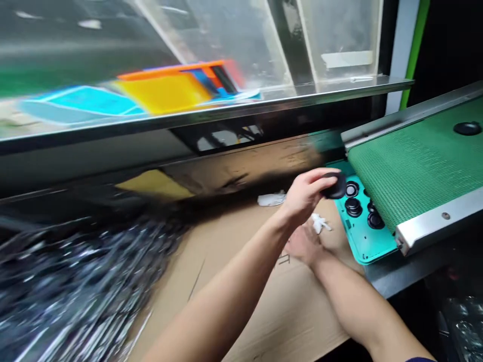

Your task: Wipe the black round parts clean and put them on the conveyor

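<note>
At the far left, a blurred heap of dark, shiny pieces that look wrapped in clear plastic (94,286) fills the lower corner; above it, behind a metal ledge (287,104), are a bright blue item (94,102) and a yellow and orange box (169,93), both smeared by blur; below the ledge, a yellow sheet (154,183) lies at the back, and a broad cardboard sheet (226,241) spreads across the middle, with a white scrap (270,200) near its rear edge; the left hand (306,193) reaches over from the lower left, its thumb and fingers pinched on a dark disc (337,187), which is held up just beside the teal tray; the right hand (305,245) is low over the cardboard, partly covered by the left forearm, so whether its fingers are closed on anything cannot be told; a second, crumpled white scrap (320,223) lies just beyond it; further right, the teal tray (372,246) carries black round parts (353,206) and sits partly under the end of a green conveyor belt (426,156); one more black round piece (467,128) rests on the belt, near the right edge.
</note>
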The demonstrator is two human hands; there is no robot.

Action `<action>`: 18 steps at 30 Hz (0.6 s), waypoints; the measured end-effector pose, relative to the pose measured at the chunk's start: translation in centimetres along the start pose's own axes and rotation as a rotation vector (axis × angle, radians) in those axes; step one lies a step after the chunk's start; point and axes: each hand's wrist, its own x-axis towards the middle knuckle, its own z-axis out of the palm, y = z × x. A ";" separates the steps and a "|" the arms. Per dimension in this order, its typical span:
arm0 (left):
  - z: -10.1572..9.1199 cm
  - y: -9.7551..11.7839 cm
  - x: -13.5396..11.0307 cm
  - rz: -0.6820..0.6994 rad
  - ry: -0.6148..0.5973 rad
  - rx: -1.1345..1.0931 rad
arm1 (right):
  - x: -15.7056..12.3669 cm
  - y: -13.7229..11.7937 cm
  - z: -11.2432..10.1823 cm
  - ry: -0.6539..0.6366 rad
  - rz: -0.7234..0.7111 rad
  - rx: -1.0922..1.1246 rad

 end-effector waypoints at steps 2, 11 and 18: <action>-7.8 -2.1 -4.4 -0.178 0.347 -0.194 | -0.1 0.2 0.7 -0.035 0.018 -0.052; -20.3 -9.7 -12.3 -0.223 0.534 -0.413 | -0.1 0.5 1.5 0.254 -0.022 -0.055; -19.4 -9.6 -12.5 -0.220 0.348 -0.708 | -0.6 -1.8 2.9 0.367 -0.270 0.126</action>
